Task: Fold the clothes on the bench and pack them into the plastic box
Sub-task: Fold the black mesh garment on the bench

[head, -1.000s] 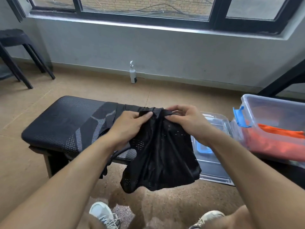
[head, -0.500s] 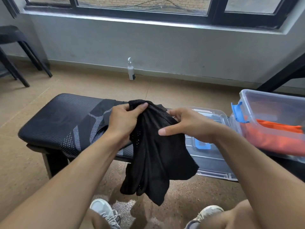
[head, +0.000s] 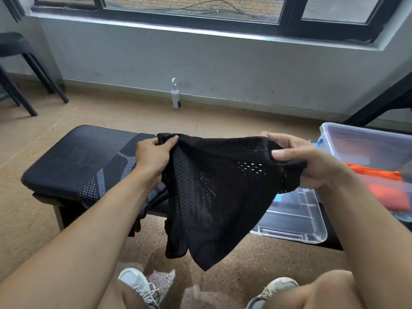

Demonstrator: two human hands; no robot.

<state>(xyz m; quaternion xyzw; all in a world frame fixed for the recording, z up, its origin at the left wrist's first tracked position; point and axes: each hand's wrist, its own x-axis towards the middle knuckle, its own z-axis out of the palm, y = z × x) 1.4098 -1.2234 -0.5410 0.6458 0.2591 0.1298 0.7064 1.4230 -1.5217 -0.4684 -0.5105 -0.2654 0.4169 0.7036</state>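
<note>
head view | bench (head: 66, 166) under my left hand (head: 153, 157) | plastic box (head: 365, 143) just right of my right hand (head: 312, 166) | both hands pinch black mesh shorts (head: 214, 192) by the top edge, spread apart, i judge to square it for folding

Three garments (head: 214, 192) (head: 116, 175) (head: 379, 188), one plastic box (head: 365, 141), one lid (head: 296, 219), one bench (head: 73, 157).

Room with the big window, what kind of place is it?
Probably a plain indoor room, maybe a spare room or workroom. It has a grey wall under a dark-framed window, a bare tan floor, a black padded bench and a black stool.
</note>
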